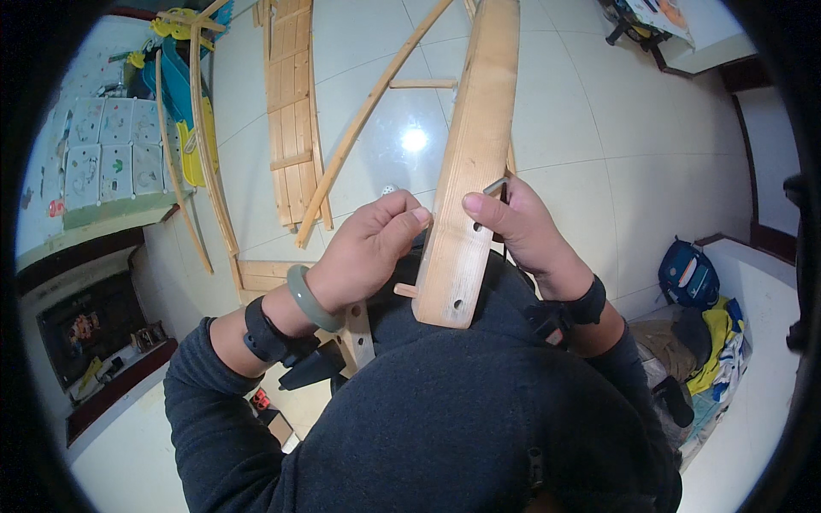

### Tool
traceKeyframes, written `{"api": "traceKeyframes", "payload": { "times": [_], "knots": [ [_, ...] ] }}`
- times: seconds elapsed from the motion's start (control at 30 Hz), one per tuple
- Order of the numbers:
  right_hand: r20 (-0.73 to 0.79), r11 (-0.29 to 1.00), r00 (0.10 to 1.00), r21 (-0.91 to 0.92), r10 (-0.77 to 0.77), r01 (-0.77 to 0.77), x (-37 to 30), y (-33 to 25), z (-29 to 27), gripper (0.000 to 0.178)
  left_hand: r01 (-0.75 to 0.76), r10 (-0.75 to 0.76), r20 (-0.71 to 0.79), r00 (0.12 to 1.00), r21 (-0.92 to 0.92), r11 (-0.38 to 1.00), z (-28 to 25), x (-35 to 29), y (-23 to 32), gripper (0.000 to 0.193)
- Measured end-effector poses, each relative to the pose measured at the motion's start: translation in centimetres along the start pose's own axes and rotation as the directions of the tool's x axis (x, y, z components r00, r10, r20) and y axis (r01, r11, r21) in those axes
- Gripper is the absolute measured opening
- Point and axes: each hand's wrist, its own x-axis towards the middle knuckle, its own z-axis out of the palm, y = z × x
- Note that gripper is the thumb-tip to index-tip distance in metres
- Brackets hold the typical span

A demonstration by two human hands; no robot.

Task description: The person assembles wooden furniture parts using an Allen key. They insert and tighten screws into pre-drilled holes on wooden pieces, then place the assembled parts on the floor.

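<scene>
A long, thick wooden board [475, 111] lies lengthwise over my lap, its near end against my dark top. Two dark holes pierce that end, and a wooden dowel [405, 291] sticks out at its left side. My right hand [534, 224] is closed at the board's right edge, gripping a hex key whose bent metal end [496, 185] crosses the edge beside my thumb. On the opposite edge, my left hand [368, 248] is curled, thumb and forefinger pinched against the wood. Whatever sits between those fingertips is hidden.
Ahead on the tiled floor lie a slatted wooden panel [291, 111] and a long thin rail [368, 128]. More wooden frame parts [203, 128] stand at left, near a teal and yellow plastic piece [177, 81]. A blue backpack [689, 275] and piled clothes [717, 346] are at right.
</scene>
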Motion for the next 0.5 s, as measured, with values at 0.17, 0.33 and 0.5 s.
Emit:
{"api": "traceKeyframes", "payload": {
  "times": [0.17,0.33,0.5],
  "knots": [
    [0.026,0.991,0.999,0.128,0.038,-0.041,0.4,0.3,-0.1,0.063,0.021,-0.021,-0.001,1.000,-0.031,0.999,-0.6,-0.1,0.4,0.032],
    [0.090,0.988,0.992,0.114,0.091,-0.101,0.9,0.2,-0.8,0.063,0.123,-0.115,0.064,0.991,-0.137,0.983,-0.8,-0.7,0.9,0.026],
    [0.045,0.962,0.998,0.267,0.046,-0.056,1.0,0.5,-1.5,0.061,-0.212,0.179,0.210,0.961,0.146,0.966,0.2,-0.8,0.6,0.028]
  ]
}}
